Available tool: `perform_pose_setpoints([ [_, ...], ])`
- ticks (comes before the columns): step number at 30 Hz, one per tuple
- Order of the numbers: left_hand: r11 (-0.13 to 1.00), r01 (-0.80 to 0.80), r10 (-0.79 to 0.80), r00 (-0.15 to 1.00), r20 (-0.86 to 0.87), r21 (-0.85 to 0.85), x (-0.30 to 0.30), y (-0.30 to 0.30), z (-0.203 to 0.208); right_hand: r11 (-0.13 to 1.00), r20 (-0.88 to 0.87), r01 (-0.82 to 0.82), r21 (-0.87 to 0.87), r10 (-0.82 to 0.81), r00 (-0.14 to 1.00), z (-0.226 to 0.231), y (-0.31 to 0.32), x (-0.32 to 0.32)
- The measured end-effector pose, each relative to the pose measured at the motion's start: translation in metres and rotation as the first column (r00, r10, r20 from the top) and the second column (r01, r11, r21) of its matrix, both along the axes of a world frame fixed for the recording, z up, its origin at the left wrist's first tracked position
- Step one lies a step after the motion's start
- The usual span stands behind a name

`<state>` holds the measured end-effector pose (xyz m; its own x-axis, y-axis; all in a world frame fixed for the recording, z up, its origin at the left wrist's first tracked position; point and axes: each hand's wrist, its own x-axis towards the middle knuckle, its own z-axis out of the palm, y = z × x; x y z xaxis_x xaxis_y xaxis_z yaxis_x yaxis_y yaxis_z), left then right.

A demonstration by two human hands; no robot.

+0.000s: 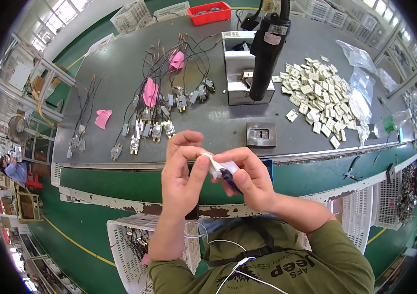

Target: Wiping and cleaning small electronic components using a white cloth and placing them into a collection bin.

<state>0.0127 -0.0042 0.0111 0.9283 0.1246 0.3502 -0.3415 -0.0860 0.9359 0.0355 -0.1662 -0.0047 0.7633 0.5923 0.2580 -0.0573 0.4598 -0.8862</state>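
Olive-green shirt (289,240), with a white cable (242,262) over it, lies nearest to my camera, at six o'clock. Beyond it, I see both hands closed on one small bundle. The left hand (181,179) pinches the edge of a white wrap (229,165) between thumb and forefinger, its other fingers loosely bent; the right hand (252,181) grips the rest. What matters most, I judge, is this: the wrap lies at three o'clock from the left hand and touches both hands, but its bulk sits closer to the right. A dark piece (226,175) shows under the wrap, its long axis running roughly from eleven to five o'clock. Near the bundle, at one o'clock, stands a slotted metal block (261,141). The right hand hides part of the dark piece, so its full shape I cannot tell.
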Motion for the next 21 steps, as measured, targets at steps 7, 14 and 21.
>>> perform_pose_setpoints([
  [7,0.882,-0.265,0.164,0.948,0.273,0.390,-0.013,-0.023,-0.007,0.960,0.041,0.271,-0.070,-0.269,0.962,0.001,0.006,-0.001],
  [14,0.622,-0.313,0.033,0.926,0.376,0.718,-0.026,-0.030,0.005,0.980,-0.258,0.161,-0.115,-0.186,0.948,0.008,-0.003,0.007],
  [21,0.967,-0.116,0.116,0.993,-0.017,-0.226,-0.027,-0.020,-0.014,0.991,-0.489,-0.135,-0.004,0.116,0.865,0.010,-0.012,0.017],
])
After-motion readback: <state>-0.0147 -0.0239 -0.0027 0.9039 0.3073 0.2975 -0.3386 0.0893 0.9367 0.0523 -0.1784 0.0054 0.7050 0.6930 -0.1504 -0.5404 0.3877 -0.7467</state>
